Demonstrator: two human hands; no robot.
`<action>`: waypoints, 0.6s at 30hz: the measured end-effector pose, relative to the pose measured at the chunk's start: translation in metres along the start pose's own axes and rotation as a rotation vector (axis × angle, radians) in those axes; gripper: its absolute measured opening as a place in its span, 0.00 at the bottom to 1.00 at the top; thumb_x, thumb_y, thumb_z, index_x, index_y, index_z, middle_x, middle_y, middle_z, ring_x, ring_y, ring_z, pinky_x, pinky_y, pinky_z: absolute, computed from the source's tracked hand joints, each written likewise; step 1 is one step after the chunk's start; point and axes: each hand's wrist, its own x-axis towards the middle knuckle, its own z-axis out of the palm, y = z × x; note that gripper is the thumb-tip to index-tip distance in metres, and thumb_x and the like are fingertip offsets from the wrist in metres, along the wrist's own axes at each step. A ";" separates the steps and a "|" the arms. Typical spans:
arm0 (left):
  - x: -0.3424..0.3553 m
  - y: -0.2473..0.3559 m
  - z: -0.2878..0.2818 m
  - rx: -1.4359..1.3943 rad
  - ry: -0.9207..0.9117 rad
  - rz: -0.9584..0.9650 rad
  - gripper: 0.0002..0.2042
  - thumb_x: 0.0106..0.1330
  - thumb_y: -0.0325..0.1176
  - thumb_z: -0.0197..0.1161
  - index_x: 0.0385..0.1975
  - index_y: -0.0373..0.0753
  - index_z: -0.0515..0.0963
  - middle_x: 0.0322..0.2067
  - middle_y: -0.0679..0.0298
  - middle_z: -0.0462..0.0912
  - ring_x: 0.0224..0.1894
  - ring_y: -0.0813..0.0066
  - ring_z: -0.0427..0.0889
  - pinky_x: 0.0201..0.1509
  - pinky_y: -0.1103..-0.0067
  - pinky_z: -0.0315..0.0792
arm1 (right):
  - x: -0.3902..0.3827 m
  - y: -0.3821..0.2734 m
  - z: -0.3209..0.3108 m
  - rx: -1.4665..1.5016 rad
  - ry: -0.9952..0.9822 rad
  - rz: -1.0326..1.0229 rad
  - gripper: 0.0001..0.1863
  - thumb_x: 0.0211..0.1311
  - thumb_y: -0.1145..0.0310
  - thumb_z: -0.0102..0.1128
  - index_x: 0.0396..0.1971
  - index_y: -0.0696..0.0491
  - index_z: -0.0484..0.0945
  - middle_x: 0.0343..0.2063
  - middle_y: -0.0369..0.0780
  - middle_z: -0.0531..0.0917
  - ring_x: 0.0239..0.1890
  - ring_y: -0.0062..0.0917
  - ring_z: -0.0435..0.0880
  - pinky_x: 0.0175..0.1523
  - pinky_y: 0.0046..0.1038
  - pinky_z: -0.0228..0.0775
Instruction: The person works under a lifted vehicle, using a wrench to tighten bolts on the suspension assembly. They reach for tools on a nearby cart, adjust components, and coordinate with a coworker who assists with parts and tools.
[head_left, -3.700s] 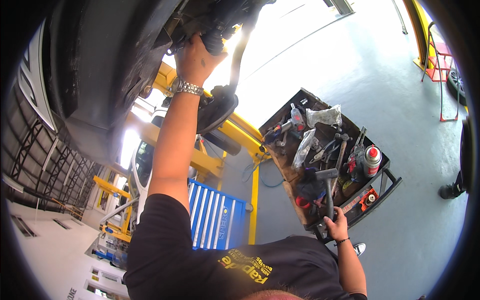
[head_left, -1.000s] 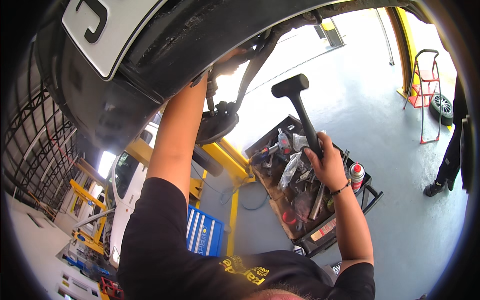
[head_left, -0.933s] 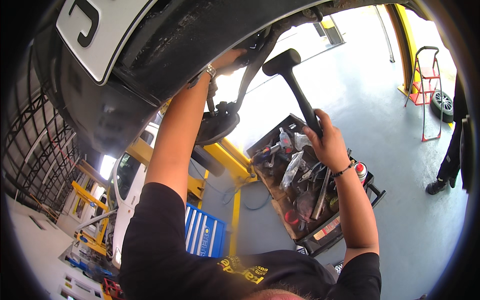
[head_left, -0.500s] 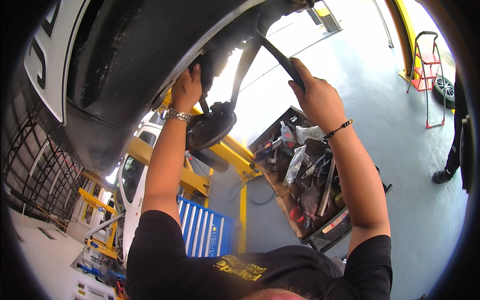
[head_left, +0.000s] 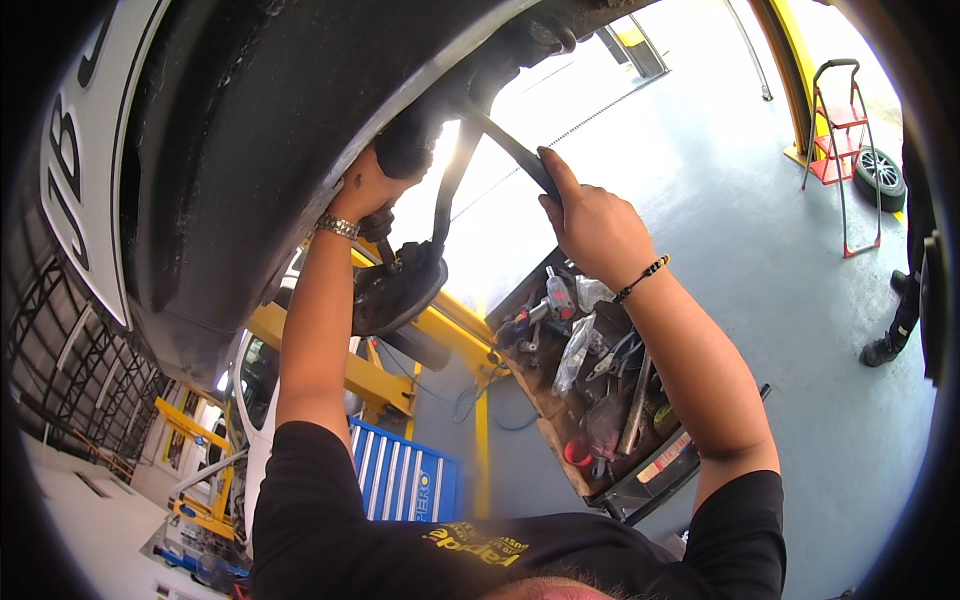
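Observation:
My right hand (head_left: 603, 232) is closed around a long dark pry bar (head_left: 512, 152), its index finger and thumb along the shaft. The bar's far end reaches up into the shadowed suspension under the raised white car, where its tip is hidden. Up by the edge of the dark bumper (head_left: 250, 130), my left hand (head_left: 368, 188) grips a dark suspension part (head_left: 405, 150); most of its fingers are hidden behind it. Below hangs a brake disc and hub (head_left: 400, 290), with a curved metal arm (head_left: 455, 185) rising from it.
Under my right arm stands a tool cart (head_left: 545, 425) full of tools, bags and a red cup. A blue tool chest (head_left: 410, 470) and yellow lift arms (head_left: 375, 380) stand below left. At right are a red step ladder (head_left: 838, 150), a wheel (head_left: 880, 180) and a person's legs (head_left: 900, 310).
My right hand and the pry bar have shifted left and slightly down. My left hand has moved a little left and deeper behind the dark part. The view has shifted slightly.

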 end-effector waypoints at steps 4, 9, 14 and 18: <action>0.007 -0.030 0.006 0.013 0.005 0.096 0.43 0.42 0.42 0.82 0.60 0.33 0.70 0.55 0.49 0.79 0.59 0.56 0.78 0.64 0.68 0.70 | 0.003 0.001 -0.003 0.112 -0.055 0.036 0.28 0.71 0.60 0.52 0.69 0.46 0.58 0.24 0.50 0.84 0.29 0.49 0.85 0.37 0.47 0.76; 0.020 -0.050 0.006 -0.012 -0.077 0.097 0.43 0.42 0.42 0.82 0.61 0.34 0.70 0.57 0.53 0.78 0.60 0.61 0.77 0.65 0.70 0.69 | 0.003 0.005 0.000 0.217 -0.052 0.016 0.29 0.71 0.60 0.52 0.69 0.45 0.58 0.24 0.53 0.83 0.30 0.52 0.84 0.38 0.48 0.76; 0.041 -0.022 -0.003 -0.092 -0.059 -0.060 0.46 0.40 0.43 0.83 0.62 0.33 0.70 0.58 0.53 0.78 0.60 0.63 0.77 0.65 0.71 0.69 | 0.001 0.011 0.004 0.232 -0.072 -0.012 0.29 0.71 0.61 0.52 0.69 0.45 0.58 0.25 0.53 0.84 0.31 0.52 0.84 0.38 0.48 0.76; 0.030 -0.015 -0.012 -0.171 -0.325 0.066 0.47 0.39 0.44 0.84 0.62 0.33 0.70 0.57 0.53 0.78 0.59 0.63 0.77 0.65 0.72 0.68 | 0.005 0.015 -0.003 0.117 -0.103 -0.018 0.29 0.71 0.60 0.50 0.69 0.47 0.58 0.26 0.49 0.85 0.30 0.47 0.86 0.37 0.46 0.78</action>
